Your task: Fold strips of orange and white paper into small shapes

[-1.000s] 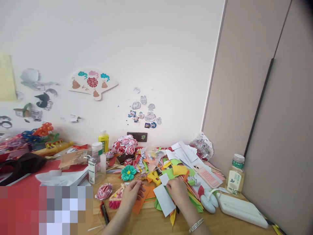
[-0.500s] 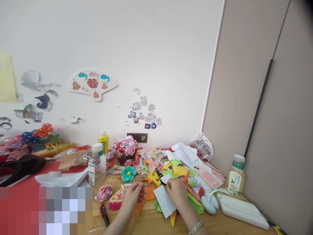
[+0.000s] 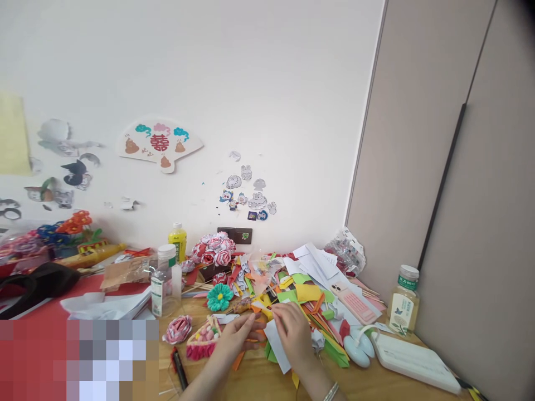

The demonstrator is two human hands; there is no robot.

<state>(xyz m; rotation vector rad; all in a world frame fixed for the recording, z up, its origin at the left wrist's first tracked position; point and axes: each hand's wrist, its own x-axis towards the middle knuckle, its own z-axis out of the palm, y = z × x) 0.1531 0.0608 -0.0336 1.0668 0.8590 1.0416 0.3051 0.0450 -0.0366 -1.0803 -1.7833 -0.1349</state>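
Both my hands meet low in the middle of the wooden desk (image 3: 376,384). My left hand (image 3: 240,337) has its fingers pinched over an orange paper piece (image 3: 251,340). My right hand (image 3: 295,334) is closed with its fingertips at a small white paper strip (image 3: 262,306) beside the yellow glue gun (image 3: 261,302). A white paper sheet (image 3: 276,342) lies under my right hand. A bracelet (image 3: 332,391) shows on my right wrist.
Heaped coloured paper scraps (image 3: 309,295) and paper roses (image 3: 213,250) fill the desk behind. A clear bottle (image 3: 164,281), a yellow bottle (image 3: 177,240), a teal paper flower (image 3: 219,296), a pink phone (image 3: 353,301), a tea bottle (image 3: 402,301) and a white flat device (image 3: 413,359) stand around. A black pen (image 3: 179,365) lies at left.
My hands have drawn closer together. The right hand slid left off the white sheet toward the glue gun, and the left hand came right with the orange paper.
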